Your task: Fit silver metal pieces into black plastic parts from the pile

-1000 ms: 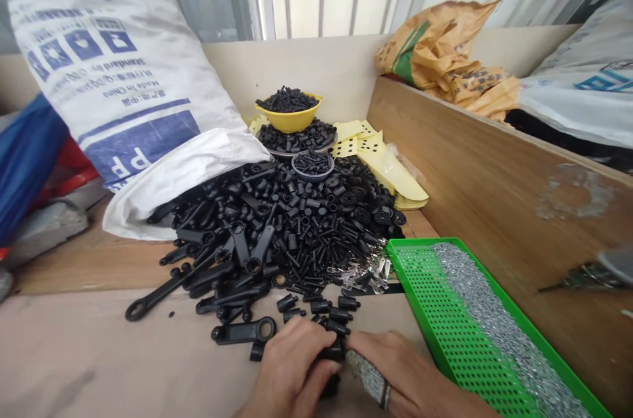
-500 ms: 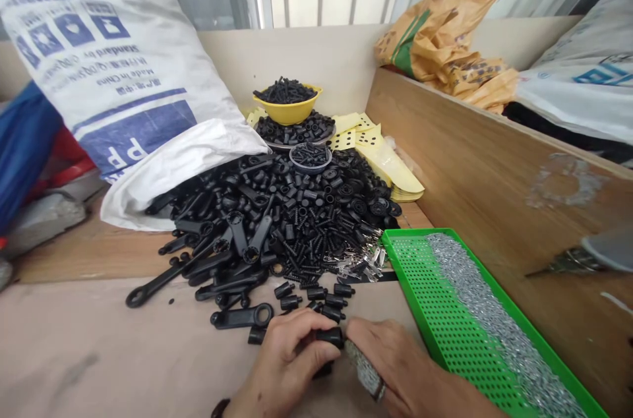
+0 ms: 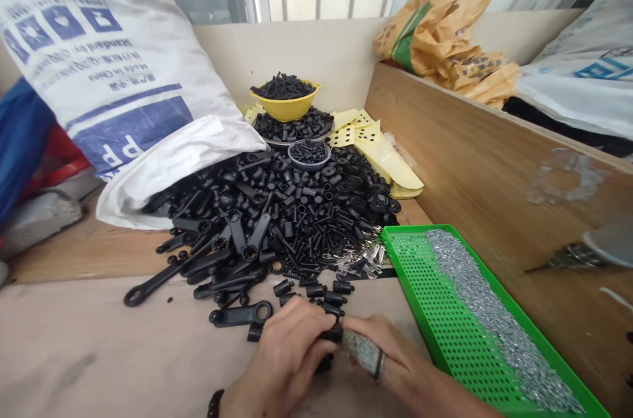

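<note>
now, a snugger grip

the left hand [image 3: 289, 347], fingers nearly closed, covered more of the black plastic cylinder [image 3: 333, 333] than half a second earlier, likely steadying it; the right hand [image 3: 398, 358], fingers curled, gripped a speckled grey piece [image 3: 362, 350] just beside.

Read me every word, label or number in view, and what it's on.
"PP", upside down, on the left-hand white sack
"Made in China", same sack
"Standard by", same sack; what follows is blurred
Chinese characters, same sack: too blurred
Orange bag: marks too blurred
Right-hand sack: blue lettering, unreadable
</note>
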Tool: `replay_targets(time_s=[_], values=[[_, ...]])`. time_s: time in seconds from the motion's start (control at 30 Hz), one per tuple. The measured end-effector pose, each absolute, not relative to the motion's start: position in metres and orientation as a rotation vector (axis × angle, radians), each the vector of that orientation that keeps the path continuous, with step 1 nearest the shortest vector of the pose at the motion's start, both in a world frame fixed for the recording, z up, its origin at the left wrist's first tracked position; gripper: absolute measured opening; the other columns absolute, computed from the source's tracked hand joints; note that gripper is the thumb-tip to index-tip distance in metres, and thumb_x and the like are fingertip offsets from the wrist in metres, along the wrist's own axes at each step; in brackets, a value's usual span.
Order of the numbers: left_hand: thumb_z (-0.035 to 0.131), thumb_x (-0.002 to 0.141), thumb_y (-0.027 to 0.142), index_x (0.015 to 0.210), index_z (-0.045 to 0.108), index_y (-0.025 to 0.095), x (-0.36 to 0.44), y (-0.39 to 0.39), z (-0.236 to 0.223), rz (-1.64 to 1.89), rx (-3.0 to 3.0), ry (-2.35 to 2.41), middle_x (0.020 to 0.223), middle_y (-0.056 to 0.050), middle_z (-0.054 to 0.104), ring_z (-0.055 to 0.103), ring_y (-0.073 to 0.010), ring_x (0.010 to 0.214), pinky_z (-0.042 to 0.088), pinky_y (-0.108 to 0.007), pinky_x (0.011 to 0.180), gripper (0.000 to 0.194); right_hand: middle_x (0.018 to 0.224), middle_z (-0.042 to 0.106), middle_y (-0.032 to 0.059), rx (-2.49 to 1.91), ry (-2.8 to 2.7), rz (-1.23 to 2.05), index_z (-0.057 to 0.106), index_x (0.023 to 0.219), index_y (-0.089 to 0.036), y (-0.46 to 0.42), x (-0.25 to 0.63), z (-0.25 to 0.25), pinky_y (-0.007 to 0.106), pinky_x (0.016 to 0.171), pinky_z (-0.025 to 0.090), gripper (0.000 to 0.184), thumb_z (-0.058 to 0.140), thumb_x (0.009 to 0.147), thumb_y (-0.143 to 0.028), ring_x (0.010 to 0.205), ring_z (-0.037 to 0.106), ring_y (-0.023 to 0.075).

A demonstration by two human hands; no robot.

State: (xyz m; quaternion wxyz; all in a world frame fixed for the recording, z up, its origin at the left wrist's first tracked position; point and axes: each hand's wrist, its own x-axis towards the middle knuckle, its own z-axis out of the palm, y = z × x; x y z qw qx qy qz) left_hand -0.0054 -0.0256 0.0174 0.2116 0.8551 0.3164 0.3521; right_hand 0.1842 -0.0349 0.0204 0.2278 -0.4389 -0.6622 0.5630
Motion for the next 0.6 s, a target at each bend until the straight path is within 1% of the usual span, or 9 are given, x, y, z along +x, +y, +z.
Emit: replay_targets(time_s=[0.1, 0.2, 0.27, 0.33, 0.37, 0.4, 0.47, 0.53, 0.6], values=[[0.047, 0.092, 0.017, 0.098, 0.053, 0.018, -0.004, -0.026, 0.016, 1.001, 2.338, 0.908, 0.078, -0.004, 0.065, 0.057, -0.017, 0.068, 0.047, -0.027, 0.062, 0.009, 0.065, 0.051, 0.0022, -1.158, -1.988, 1.364, 0.049, 0.072, -0.022, -0.036, 0.184, 0.023, 0.029, 0.065, 0.042, 0.022, 0.033, 0.084, -0.032, 0.064, 0.048, 0.0189], [0.044, 0.093, 0.015, 0.101, 0.052, 0.018, -0.003, -0.027, 0.012, 1.023, 2.419, 0.898, 0.077, -0.005, 0.065, 0.055, -0.0178, 0.067, 0.048, -0.028, 0.061, 0.011, 0.078, 0.056, 0.005, -1.223, -1.932, 1.368, 0.053, 0.08, -0.021, -0.036, 0.185, 0.02, 0.03, 0.07, 0.043, 0.024, 0.033, 0.085, -0.034, 0.076, 0.051, 0.0211], [0.042, 0.093, 0.012, 0.106, 0.051, 0.016, -0.003, -0.027, 0.008, 1.045, 2.495, 0.871, 0.08, -0.007, 0.064, 0.055, -0.0186, 0.069, 0.049, -0.03, 0.064, 0.016, 0.075, 0.052, 0.0031, -1.275, -1.811, 1.498, 0.051, 0.077, -0.021, -0.036, 0.184, 0.017, 0.028, 0.063, 0.044, 0.023, 0.034, 0.084, -0.035, 0.073, 0.05, 0.0198], [0.043, 0.091, 0.007, 0.111, 0.049, 0.014, -0.004, -0.027, 0.005, 1.077, 2.568, 0.847, 0.083, -0.009, 0.063, 0.056, -0.0193, 0.073, 0.05, -0.032, 0.069, 0.022, 0.062, 0.043, -0.0009, -1.273, -1.664, 1.722, 0.046, 0.069, -0.021, -0.035, 0.182, 0.015, 0.023, 0.048, 0.04, 0.021, 0.035, 0.08, -0.035, 0.059, 0.046, 0.0166], [0.043, 0.09, 0.004, 0.111, 0.049, 0.013, -0.004, -0.027, 0.005, 1.095, 2.596, 0.837, 0.084, -0.01, 0.063, 0.056, -0.0195, 0.075, 0.051, -0.033, 0.071, 0.024, 0.059, 0.038, -0.0021, -1.259, -1.613, 1.792, 0.043, 0.067, -0.022, -0.035, 0.182, 0.014, 0.022, 0.043, 0.038, 0.019, 0.034, 0.079, -0.034, 0.055, 0.043, 0.0157], [0.044, 0.089, 0.003, 0.111, 0.05, 0.013, -0.004, -0.027, 0.004, 1.097, 2.606, 0.838, 0.084, -0.01, 0.063, 0.056, -0.0197, 0.076, 0.051, -0.033, 0.072, 0.025, 0.057, 0.037, -0.0025, -1.254, -1.609, 1.798, 0.041, 0.066, -0.022, -0.034, 0.181, 0.014, 0.022, 0.043, 0.037, 0.018, 0.034, 0.078, -0.033, 0.055, 0.043, 0.0154], [0.045, 0.089, 0.004, 0.108, 0.051, 0.014, -0.005, -0.026, 0.005, 1.095, 2.57, 0.844, 0.083, -0.009, 0.063, 0.056, -0.0191, 0.074, 0.051, -0.032, 0.069, 0.022, 0.063, 0.045, -0.0005, -1.266, -1.747, 1.621, 0.044, 0.069, -0.021, -0.035, 0.182, 0.014, 0.025, 0.054, 0.042, 0.018, 0.034, 0.081, -0.031, 0.063, 0.048, 0.017], [0.046, 0.091, 0.009, 0.104, 0.053, 0.015, -0.004, -0.025, 0.008, 1.089, 2.476, 0.846, 0.081, -0.008, 0.064, 0.056, -0.018, 0.07, 0.05, -0.029, 0.065, 0.016, 0.075, 0.055, 0.0027, -1.247, -1.97, 1.357, 0.048, 0.076, -0.021, -0.035, 0.184, 0.012, 0.029, 0.068, 0.042, 0.019, 0.032, 0.086, -0.026, 0.075, 0.052, 0.0194], [0.048, 0.091, 0.014, 0.1, 0.055, 0.017, -0.003, -0.024, 0.01, 1.075, 2.371, 0.871, 0.079, -0.006, 0.066, 0.058, -0.0173, 0.069, 0.049, -0.027, 0.063, 0.011, 0.078, 0.059, 0.0051, -1.209, -2.187, 1.176, 0.05, 0.082, -0.02, -0.035, 0.186, 0.01, 0.031, 0.069, 0.04, 0.018, 0.032, 0.086, -0.021, 0.074, 0.054, 0.0205]])
